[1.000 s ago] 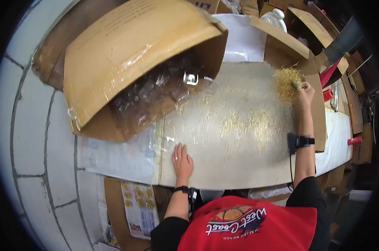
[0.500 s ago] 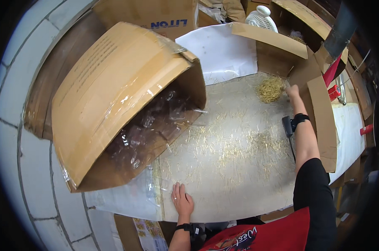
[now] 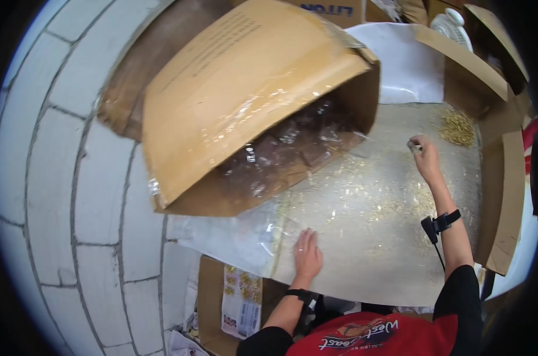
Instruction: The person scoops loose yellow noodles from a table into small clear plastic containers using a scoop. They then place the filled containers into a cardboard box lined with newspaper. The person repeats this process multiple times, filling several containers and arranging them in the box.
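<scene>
My left hand (image 3: pixel 308 255) lies flat on the near part of the grey tabletop (image 3: pixel 340 267), fingers stretched out and a ring on one of them. Further off, my right hand (image 3: pixel 424 155) is raised with its fingers closed around a small greyish thing, blurred and too small to name. To the right of that hand, thin gold-coloured slivers form a heap (image 3: pixel 457 127) in the far right corner. More of these loose gold slivers (image 3: pixel 370 204) are strewn across the tabletop between my hands.
A big cardboard box (image 3: pixel 245 77) lies tipped at the left, its mouth facing the tabletop, with clear plastic pieces (image 3: pixel 287 139) inside. Cardboard walls (image 3: pixel 502 190) edge the right side. A white sheet (image 3: pixel 402 65) and a white fan (image 3: pixel 450 26) are at the back.
My right hand has come away from the gold heap, leftward and nearer to me. My left hand stays on the tabletop. The whole view has swung left.
</scene>
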Motion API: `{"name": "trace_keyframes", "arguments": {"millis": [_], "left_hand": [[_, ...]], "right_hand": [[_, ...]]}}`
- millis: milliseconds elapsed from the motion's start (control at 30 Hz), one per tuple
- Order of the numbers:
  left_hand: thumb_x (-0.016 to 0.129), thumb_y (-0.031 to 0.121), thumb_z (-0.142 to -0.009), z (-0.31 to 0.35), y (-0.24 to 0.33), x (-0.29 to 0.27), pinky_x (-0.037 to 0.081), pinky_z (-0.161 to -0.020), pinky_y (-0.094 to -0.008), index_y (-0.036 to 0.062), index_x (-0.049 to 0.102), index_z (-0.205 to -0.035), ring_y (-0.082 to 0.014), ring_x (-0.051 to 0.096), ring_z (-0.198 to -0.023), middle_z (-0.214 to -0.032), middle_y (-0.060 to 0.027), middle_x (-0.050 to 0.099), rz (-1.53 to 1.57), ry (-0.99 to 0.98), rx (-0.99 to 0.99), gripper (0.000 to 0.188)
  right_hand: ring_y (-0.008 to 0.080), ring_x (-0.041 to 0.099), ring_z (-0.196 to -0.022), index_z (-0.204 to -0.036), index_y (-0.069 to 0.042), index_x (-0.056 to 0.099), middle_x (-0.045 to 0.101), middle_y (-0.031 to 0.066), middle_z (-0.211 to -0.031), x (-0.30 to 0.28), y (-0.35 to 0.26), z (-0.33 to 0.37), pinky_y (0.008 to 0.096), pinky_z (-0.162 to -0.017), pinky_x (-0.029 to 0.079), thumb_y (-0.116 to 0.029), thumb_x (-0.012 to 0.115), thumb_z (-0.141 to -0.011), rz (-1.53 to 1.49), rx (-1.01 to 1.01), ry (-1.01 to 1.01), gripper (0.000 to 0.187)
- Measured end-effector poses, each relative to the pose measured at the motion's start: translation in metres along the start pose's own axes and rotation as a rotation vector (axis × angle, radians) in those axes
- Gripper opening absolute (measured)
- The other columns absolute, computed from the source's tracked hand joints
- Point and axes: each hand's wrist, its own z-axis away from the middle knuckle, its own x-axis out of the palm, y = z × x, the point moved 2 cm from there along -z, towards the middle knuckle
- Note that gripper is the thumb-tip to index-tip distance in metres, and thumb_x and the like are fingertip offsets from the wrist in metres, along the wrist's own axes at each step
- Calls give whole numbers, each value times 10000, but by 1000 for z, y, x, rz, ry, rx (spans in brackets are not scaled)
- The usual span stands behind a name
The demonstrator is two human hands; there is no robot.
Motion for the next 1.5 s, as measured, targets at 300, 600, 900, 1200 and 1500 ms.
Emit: {"name": "trace_keyframes", "arguments": {"millis": [300, 600, 900, 1200, 1500], "left_hand": [[702, 45, -745, -38, -75, -172, 277, -1063, -439, -34, 340, -1334, -330, 393, -1233, -1367, -197, 372, 231, 854, -376, 696], [536, 157, -917, -56, -211, -184, 357, -1003, -393, -49, 494, -1226, -286, 494, -1150, -1274, -181, 519, 203, 794, -304, 373], [564, 91, -884, -54, -238, -185, 378, -990, -372, -49, 485, -1232, -266, 487, -1162, -1262, -164, 520, -87, 691, 52, 383], [503, 56, -882, -120, -211, -222, 458, -710, -361, -125, 596, -919, -246, 615, -805, -897, -167, 652, 344, 626, -272, 207], [497, 95, -909, -74, -195, -211, 502, -777, -335, -36, 528, -1203, -198, 580, -973, -1142, -124, 585, 521, 515, -412, 323]], "right_hand": [[200, 608, -888, -1153, 51, 548, 643, 138, -1002, -17, -161, -137, 304, -769, 475, -57, 556, -785, -329, -264, 192, 384], [159, 595, -891, -1113, 7, 611, 658, 112, -976, 38, -119, -34, 301, -772, 477, -93, 491, -871, -437, -181, 539, 288], [166, 583, -950, -1302, 15, 462, 597, 90, -1139, 41, -92, -24, 320, -840, 464, -140, 478, -919, -847, -188, 581, 413], [334, 633, -916, -1016, -80, 662, 670, 149, -963, 132, -160, 132, 407, -771, 491, -43, 513, -798, -80, -92, 69, 266], [380, 613, -782, -855, -25, 620, 640, 197, -949, 256, -203, 208, 429, -707, 501, -79, 576, -724, -30, -87, -234, 149]]}}
